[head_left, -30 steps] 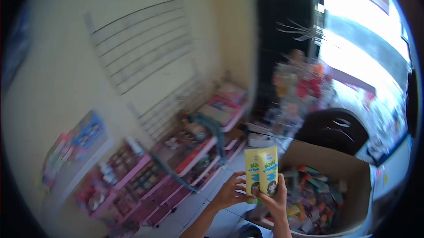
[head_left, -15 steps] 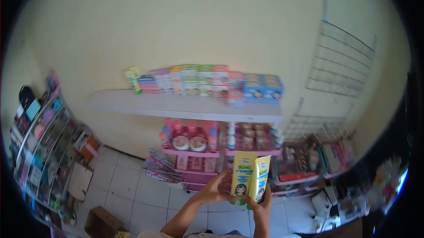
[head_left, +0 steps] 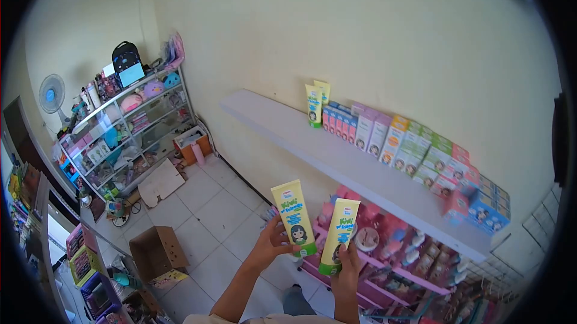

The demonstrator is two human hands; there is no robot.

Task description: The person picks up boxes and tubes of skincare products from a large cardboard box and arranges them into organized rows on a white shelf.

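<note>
In my left hand [head_left: 270, 242] is a yellow tube [head_left: 293, 218] with a green cap, its printed front with a cartoon girl turned toward me. My right hand [head_left: 345, 269] grips a second yellow tube [head_left: 340, 235] of the same kind, thumb across its lower front. The two tubes are apart, both cap down and slightly tilted. Ahead of them runs a white wall shelf [head_left: 270, 121]. Two like tubes [head_left: 314, 105] stand on it, left of a row of small boxes [head_left: 384, 138].
Below the shelf is a pink rack [head_left: 384, 252] of bottles and jars. An open cardboard box [head_left: 157, 252] sits on the tiled floor. A glass display case [head_left: 132, 126] with a backpack [head_left: 126, 60] on top stands at the far left, near a fan [head_left: 52, 94].
My view has swung left, so the shelf now sits further right. The two tubes, overlapping before, are now held apart, one in each hand.
</note>
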